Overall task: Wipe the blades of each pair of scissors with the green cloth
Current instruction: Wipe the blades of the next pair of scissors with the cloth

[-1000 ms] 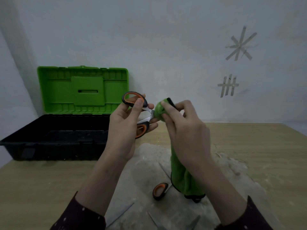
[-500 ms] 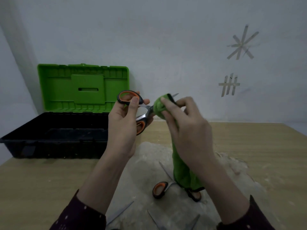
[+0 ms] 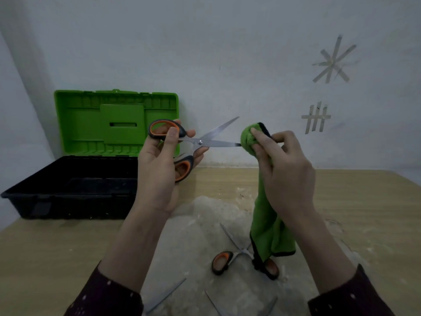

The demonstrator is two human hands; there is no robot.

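No words or numbers to read, only tape signs

On the wall (image 3: 227, 53), a star of crossed tape strips (image 3: 333, 61) sits up on the right, with a hash-like grid of strips (image 3: 315, 117) below it.

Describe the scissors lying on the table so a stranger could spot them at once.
From the open toolbox with the green lid at the left of the table, move right and nearer, onto the pale dusty patch. The scissors lie there, blades spread, under the hanging end of the green cloth. Unlike the blades nearer the bottom edge, their orange-and-black handles show.
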